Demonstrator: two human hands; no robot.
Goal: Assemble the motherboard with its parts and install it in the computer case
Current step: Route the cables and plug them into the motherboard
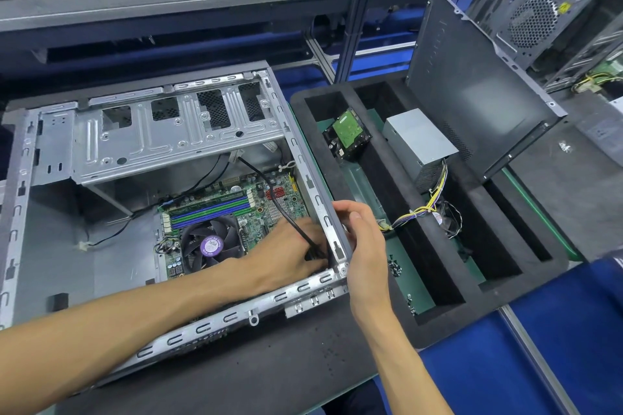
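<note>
Your left hand (290, 246) pinches the black cable (290, 219) over the motherboard (236, 209), already inside the case (317, 199); your right hand (364, 239) grips its rim. Seat the plug squarely.

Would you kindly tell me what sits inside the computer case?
Inside the computer case: the motherboard with its fan and a black cable. The left hand covers the board's near-right corner.

Head view, steeply down, close.

Bare forearms and hands (365, 246), no sleeves or gloves.
</note>
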